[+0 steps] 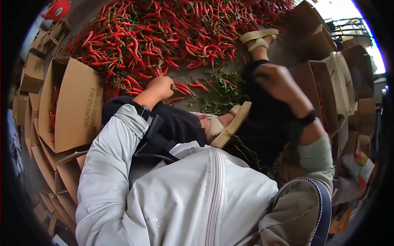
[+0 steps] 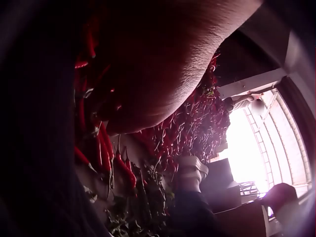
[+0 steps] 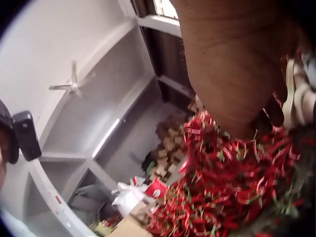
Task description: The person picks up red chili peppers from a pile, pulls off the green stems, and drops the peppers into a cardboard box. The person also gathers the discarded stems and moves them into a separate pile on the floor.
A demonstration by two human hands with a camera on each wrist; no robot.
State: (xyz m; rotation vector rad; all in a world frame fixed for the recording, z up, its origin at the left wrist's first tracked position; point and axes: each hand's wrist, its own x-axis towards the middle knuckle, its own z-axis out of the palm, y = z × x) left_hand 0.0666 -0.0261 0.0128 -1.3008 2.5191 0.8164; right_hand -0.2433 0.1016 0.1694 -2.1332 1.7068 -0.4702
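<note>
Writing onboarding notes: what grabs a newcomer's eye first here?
The huge heap of red chillies covering the floor ahead. Open cardboard boxes flank it on both sides. The left hand is at the heap's near edge; the right hand rests on a knee.

The left hand (image 1: 161, 87) hides its fingertips among chillies (image 1: 164, 33); the right hand (image 1: 276, 80) is blurred.
</note>
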